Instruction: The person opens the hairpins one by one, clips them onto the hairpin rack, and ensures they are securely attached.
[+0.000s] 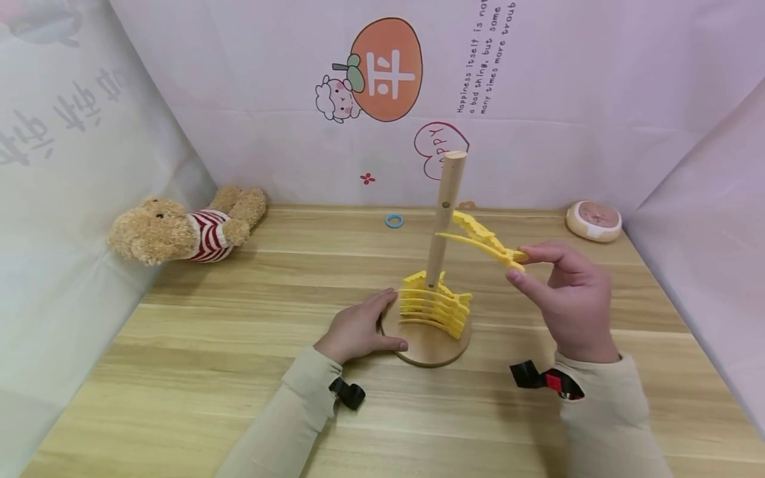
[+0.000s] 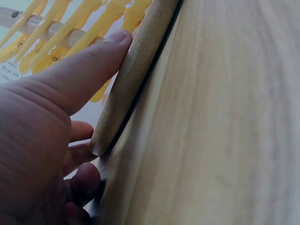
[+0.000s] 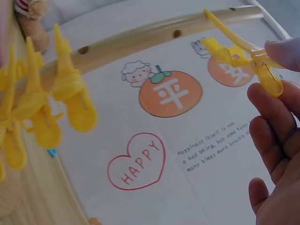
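Observation:
In the head view my right hand (image 1: 574,299) pinches a yellow spring clip (image 1: 489,245) by its handle end, between thumb and fingertips. The jaws of this clip stand apart and point left toward the upper part of a wooden post (image 1: 438,249). Several similar yellow clips (image 1: 433,309) sit stacked round the foot of the post, their handles toward the right. My left hand (image 1: 361,328) holds the left edge of the round wooden base (image 1: 427,353). In the left wrist view its thumb lies along the top of the base rim (image 2: 136,70), with the fingers at the edge.
A teddy bear (image 1: 185,229) in a striped top lies at the back left. Behind the post is a blue ring (image 1: 394,220). A small round plush-like object (image 1: 594,220) rests at the back right. Printed cloth walls (image 1: 269,99) border the wooden table (image 1: 239,372).

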The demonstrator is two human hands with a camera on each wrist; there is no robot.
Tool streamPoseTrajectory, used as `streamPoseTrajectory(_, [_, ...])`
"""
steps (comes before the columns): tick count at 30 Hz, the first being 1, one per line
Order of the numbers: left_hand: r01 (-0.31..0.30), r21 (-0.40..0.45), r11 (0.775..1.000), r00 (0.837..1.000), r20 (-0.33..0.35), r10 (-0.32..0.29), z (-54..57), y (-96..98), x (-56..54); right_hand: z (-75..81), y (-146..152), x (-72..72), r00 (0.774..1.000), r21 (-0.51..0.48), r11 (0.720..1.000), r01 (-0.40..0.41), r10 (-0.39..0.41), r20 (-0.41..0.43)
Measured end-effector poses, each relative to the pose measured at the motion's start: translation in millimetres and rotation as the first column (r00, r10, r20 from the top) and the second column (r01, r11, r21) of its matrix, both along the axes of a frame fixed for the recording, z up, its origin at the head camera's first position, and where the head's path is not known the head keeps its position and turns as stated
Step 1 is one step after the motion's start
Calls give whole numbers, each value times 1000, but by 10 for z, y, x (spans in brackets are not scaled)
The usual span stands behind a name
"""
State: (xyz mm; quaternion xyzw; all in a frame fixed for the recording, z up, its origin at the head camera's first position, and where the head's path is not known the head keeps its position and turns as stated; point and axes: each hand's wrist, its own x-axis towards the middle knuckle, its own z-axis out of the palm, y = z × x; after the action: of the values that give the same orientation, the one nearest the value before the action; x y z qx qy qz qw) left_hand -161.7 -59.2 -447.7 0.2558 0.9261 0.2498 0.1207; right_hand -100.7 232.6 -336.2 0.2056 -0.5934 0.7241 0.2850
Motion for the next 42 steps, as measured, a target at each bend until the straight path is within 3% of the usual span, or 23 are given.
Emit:
streamPoseTrajectory(7, [7,-6,1000,1000,-9,-7,-7,-3,2,-65,-81,5,985,259,965,33,-75,153])
streamPoseTrajectory(16, [4,-10,1000,1000,-11,-4,11,5,3,-127,-27,-37,958,426,904,-12,-111,263])
streamPoseTrajectory(21, [-4,-11,1000,1000,-11,4,11,-2,5,-149,-6,-66,939,516,856,-35,-149,311])
streamPoseTrajectory(25, [-3,-11,1000,1000,-19,3,-8,-9,0,-165,12,-85,915,600,796,-79,-182,361])
streamPoseTrajectory(30, [-7,-12,1000,1000,-12,7,-16,-7,-1,-182,16,-101,894,643,754,-136,-186,407])
streamPoseTrajectory(42, [4,-18,1000,1000,-19,-4,8,14,12,-221,-41,-109,881,659,733,-169,-187,434])
